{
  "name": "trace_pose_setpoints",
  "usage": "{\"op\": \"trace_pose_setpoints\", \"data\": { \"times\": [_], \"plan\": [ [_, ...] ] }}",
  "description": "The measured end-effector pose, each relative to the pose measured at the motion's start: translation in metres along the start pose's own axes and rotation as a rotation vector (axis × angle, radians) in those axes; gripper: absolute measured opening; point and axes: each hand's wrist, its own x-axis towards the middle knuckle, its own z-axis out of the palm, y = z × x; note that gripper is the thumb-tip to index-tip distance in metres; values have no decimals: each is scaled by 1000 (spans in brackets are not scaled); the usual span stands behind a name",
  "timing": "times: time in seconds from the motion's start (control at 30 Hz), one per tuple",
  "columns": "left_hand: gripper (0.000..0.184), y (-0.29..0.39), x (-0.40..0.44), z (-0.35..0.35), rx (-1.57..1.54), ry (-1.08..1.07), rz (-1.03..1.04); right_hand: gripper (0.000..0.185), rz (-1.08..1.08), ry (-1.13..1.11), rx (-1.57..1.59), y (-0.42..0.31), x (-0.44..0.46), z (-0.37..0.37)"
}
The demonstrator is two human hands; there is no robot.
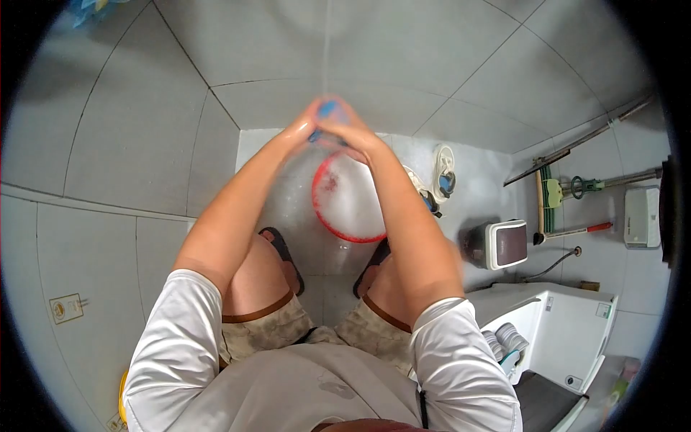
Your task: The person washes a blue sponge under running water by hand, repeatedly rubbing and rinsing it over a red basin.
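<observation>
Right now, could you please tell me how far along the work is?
Looks done: the basin holds white suds. In hand: a blue item, blurred, between the left hand and right hand, near the basin's far side. Remaining: the blue item is not yet put down; whether it or the shoes need more washing, I cannot tell.

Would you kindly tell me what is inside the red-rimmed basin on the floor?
The basin holds white suds. Anything beneath them is hidden, and the right forearm covers part of its right side.
</observation>
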Motion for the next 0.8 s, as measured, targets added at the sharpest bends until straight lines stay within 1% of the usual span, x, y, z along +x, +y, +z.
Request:
{"op": "trace_pose_setpoints", "data": {
  "times": [0.03,0.07,0.13,0.17,0.23,0.27,0.33,0.37,0.43,0.57,0.63,0.67,0.73,0.77,0.8],
  "plan": [
    [50,3,-1,7,-303,23,-139,72,16,67,99,-3,-3,6],
    [50,2,2,13,-300,23,-141,72,15,67,102,-1,-1,10],
    [60,-5,10,17,-356,109,-14,65,-71,147,182,5,5,14],
    [60,-8,11,14,-355,108,-14,65,-72,148,183,6,6,15],
    [72,5,4,16,-530,-60,-66,52,-67,272,197,5,4,17],
    [72,12,2,16,-534,-62,-59,52,-68,271,190,6,7,18],
    [80,19,4,14,-358,-89,-162,42,-143,387,137,16,19,8],
    [80,21,5,14,-361,-92,-159,42,-144,388,132,17,23,2],
    [76,22,7,12,-62,-52,-47,35,-215,488,46,14,24,-3],
    [75,25,3,2,1,-36,-52,36,-194,532,102,13,25,7],
    [67,31,-1,2,-80,-105,-101,31,-181,560,77,12,21,17],
    [67,32,-1,3,-80,-104,-99,31,-181,559,76,10,21,20],
    [60,20,6,0,-254,-27,-158,30,-191,490,44,14,25,24],
    [60,14,9,-2,-255,-21,-155,30,-190,484,42,13,27,26],
    [56,10,12,-1,-342,94,-175,31,-135,504,64,10,27,29]
  ]
}}
